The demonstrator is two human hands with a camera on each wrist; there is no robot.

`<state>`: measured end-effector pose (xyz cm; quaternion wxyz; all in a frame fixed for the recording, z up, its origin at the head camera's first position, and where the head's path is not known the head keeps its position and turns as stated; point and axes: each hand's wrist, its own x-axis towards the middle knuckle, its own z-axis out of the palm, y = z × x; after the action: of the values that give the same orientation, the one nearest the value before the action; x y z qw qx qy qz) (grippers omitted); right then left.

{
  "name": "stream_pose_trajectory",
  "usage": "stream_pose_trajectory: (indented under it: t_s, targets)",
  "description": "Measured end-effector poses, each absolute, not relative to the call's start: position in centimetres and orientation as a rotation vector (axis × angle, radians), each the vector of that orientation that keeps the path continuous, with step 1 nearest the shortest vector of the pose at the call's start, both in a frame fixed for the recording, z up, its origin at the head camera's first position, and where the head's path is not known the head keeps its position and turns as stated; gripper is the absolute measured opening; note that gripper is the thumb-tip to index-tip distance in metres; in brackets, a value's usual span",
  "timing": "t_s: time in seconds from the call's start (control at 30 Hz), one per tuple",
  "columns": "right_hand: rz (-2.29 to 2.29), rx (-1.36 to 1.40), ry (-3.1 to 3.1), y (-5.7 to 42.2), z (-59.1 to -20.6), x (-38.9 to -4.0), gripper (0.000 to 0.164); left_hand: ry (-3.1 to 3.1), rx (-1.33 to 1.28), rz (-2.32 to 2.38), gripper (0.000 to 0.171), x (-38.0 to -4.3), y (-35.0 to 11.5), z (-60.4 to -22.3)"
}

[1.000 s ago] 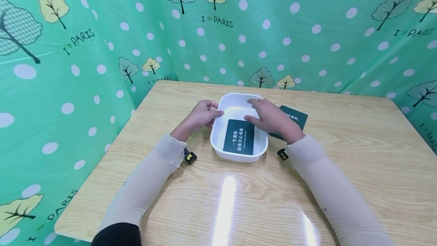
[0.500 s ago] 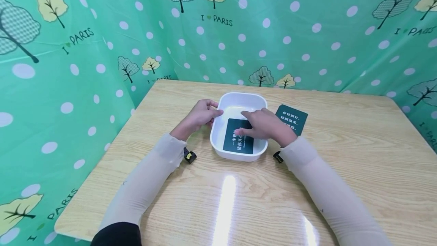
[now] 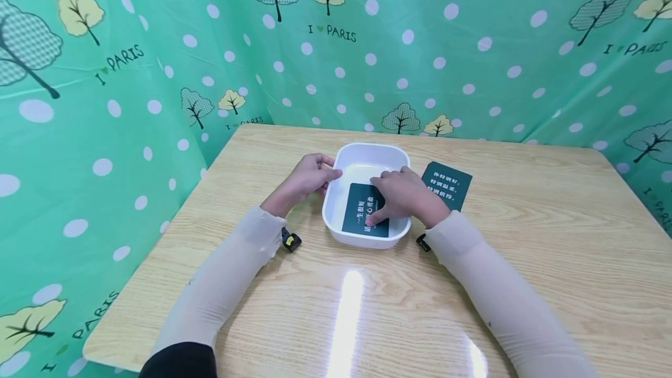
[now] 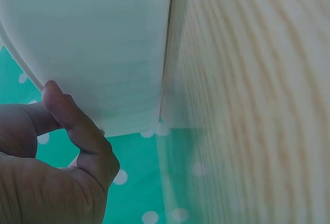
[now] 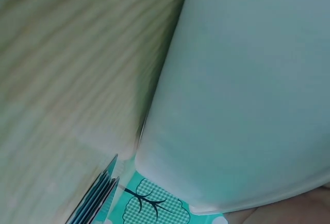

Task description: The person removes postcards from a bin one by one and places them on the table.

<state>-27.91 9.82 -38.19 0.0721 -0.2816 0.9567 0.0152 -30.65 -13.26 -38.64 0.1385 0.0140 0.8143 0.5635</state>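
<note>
A white plastic basin [image 3: 367, 242] stands on the table in the head view. Inside its near part lies a dark green card [image 3: 355, 209] with white lettering. My left hand [image 3: 310, 177] pinches the basin's left rim, and the left wrist view shows its thumb [image 4: 77, 121] against the outer wall. Reaching over the right side, my right hand [image 3: 406, 194] has its thumb spread across the card and its bent fingers near the card's far edge. Contact with the card cannot be made out. In the right wrist view the basin wall [image 5: 232, 105] hides most of this hand.
A stack of similar green cards [image 3: 447, 184] lies on the wooden table [image 3: 525, 220] just right of the basin; several edges of the stack [image 5: 95, 198] show in the right wrist view. A green dotted curtain [image 3: 446, 63] hangs behind and to the left.
My right hand has moved from the basin's far right rim down over the card, its thumb now nearer the card's front and its fingers more bent. My left hand stays on the rim.
</note>
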Motion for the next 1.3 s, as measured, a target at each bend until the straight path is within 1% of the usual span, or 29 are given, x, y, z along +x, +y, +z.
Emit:
stream_pose_trajectory:
  t_s: [0.43,0.7,1.13,1.3]
  targets:
    - [0.072,-0.810,2.842,9.51,-38.16,-27.95,0.102,2.361,0.048,1.635,0.033,-30.91,-13.42,-39.10]
    - [0.085,-0.800,2.839,9.39,-38.14,-28.06,0.089,2.361,0.043,1.643,0.031,-30.85,-13.35,-39.15]
    - [-0.081,-0.778,2.867,9.45,-38.18,-28.12,0.096,2.350,0.051,1.636,0.031,-30.69,-13.36,-39.03]
    - [-0.105,-0.800,2.881,9.52,-38.05,-28.14,0.102,2.347,0.049,1.629,0.031,-30.67,-13.43,-38.99]
